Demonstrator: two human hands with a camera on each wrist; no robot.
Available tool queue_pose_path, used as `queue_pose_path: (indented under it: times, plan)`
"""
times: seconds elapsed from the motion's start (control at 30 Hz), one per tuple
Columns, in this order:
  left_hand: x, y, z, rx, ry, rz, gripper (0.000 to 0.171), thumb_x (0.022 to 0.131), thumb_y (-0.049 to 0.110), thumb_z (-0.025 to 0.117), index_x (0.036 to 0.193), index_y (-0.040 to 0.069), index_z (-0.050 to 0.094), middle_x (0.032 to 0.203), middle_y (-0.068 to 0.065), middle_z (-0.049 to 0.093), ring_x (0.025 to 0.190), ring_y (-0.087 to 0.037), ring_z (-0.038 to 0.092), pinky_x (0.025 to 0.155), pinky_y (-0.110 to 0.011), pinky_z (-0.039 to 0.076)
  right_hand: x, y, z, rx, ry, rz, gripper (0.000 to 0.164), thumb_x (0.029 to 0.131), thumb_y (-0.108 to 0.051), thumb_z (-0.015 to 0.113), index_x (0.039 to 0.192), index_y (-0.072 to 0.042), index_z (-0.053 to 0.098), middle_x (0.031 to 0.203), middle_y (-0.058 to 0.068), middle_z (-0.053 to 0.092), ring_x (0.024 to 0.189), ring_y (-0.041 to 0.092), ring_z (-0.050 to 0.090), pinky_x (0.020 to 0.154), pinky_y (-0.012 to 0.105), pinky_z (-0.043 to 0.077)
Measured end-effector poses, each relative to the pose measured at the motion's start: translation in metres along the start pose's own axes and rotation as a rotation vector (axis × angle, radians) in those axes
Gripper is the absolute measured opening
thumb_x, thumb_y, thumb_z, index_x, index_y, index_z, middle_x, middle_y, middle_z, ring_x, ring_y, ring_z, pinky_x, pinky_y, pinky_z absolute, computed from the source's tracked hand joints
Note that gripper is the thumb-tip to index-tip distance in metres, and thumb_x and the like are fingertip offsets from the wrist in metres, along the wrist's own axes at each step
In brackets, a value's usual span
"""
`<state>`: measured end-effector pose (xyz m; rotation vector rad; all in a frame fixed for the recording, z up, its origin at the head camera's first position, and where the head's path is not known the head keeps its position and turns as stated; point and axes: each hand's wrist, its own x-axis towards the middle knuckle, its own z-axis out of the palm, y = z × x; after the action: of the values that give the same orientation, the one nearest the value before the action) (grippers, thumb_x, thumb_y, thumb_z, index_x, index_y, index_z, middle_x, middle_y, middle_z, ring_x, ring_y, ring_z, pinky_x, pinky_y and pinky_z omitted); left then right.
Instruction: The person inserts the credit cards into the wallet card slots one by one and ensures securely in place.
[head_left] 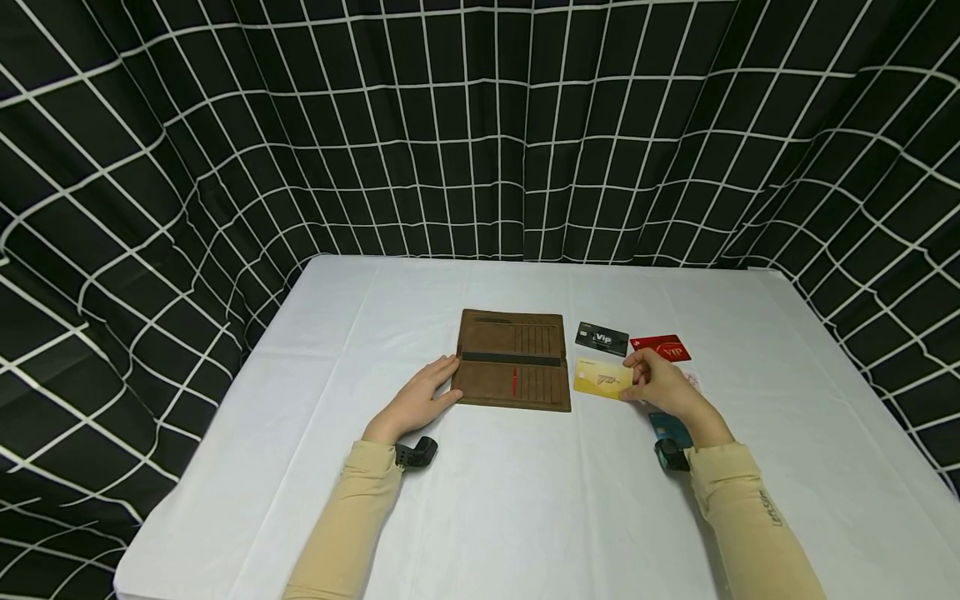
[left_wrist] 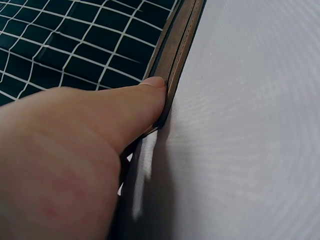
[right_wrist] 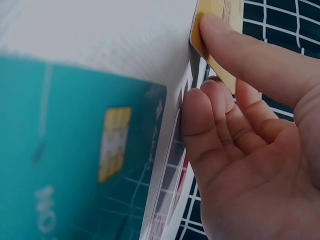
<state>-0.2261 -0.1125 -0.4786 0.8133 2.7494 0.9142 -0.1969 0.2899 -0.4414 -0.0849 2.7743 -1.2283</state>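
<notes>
A brown wallet (head_left: 512,392) lies unfolded on the white table, showing card slots, a dark band across its middle and a red tab. My left hand (head_left: 418,400) rests at the wallet's left edge with fingers extended. In the left wrist view, the thumb (left_wrist: 150,92) presses on the wallet's edge (left_wrist: 175,55); the other fingers are hidden there. To the right of the wallet, my right hand (head_left: 663,385) pinches a yellow card (head_left: 600,378) by its right end. The right wrist view shows the thumb on this yellow card (right_wrist: 218,60), which is tilted.
A black VIP card (head_left: 602,338) lies above the yellow one, and a red VIP card (head_left: 667,347) is beyond the right hand. A pale card (head_left: 692,380) is partly covered by that hand. Nearer lies a teal chip card (head_left: 671,427), partly under the wrist. A black gridded curtain (head_left: 480,125) surrounds the table.
</notes>
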Motion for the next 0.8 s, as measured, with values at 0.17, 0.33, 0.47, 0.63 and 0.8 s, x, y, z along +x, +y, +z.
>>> queue_pose_path:
  times: [0.17,0.33,0.47,0.63,0.8]
  plan:
    - [0.000,0.001,-0.001,0.003,0.001,0.003,0.061,0.096,0.036,0.050,0.145,0.008,0.029,0.150,-0.008,0.023,0.138,-0.022,0.016,0.109,-0.040,0.017,-0.001,0.000,-0.001,-0.014,0.044,-0.006,0.039,0.078,0.001,0.072,0.108,0.006,0.048,0.081,0.012,0.043,0.075,0.024,0.042,0.056,0.022,0.038]
    - [-0.001,0.001,-0.001,0.007,-0.004,-0.001,0.061,0.096,0.037,0.049,0.146,0.008,0.029,0.151,-0.007,0.022,0.138,-0.023,0.016,0.110,-0.039,0.017,0.000,0.000,-0.002,0.012,0.064,0.021,0.034,0.082,0.001,0.068,0.109,0.005,0.048,0.083,0.012,0.042,0.075,0.025,0.047,0.057,0.024,0.046]
    - [-0.001,0.001,-0.001,0.008,-0.007,-0.004,0.061,0.096,0.037,0.050,0.146,0.009,0.028,0.151,-0.007,0.022,0.138,-0.021,0.015,0.110,-0.039,0.017,0.001,-0.002,-0.004,0.032,0.084,0.053,0.033,0.084,0.000,0.066,0.111,0.005,0.048,0.086,0.013,0.043,0.074,0.026,0.052,0.058,0.026,0.051]
    - [-0.001,0.002,-0.002,0.001,-0.006,-0.009,0.061,0.096,0.036,0.050,0.146,0.009,0.028,0.151,-0.007,0.022,0.138,-0.020,0.015,0.110,-0.039,0.017,0.003,-0.007,-0.006,0.076,0.121,0.091,0.034,0.085,0.001,0.064,0.115,0.005,0.047,0.092,0.015,0.044,0.079,0.029,0.053,0.061,0.025,0.053]
    - [-0.001,0.001,-0.001,0.007,-0.009,-0.012,0.061,0.096,0.037,0.049,0.146,0.009,0.028,0.151,-0.007,0.022,0.138,-0.021,0.015,0.110,-0.039,0.017,0.005,-0.010,-0.005,0.173,0.126,0.099,0.038,0.086,0.000,0.064,0.119,0.006,0.046,0.096,0.017,0.046,0.080,0.025,0.054,0.065,0.024,0.054]
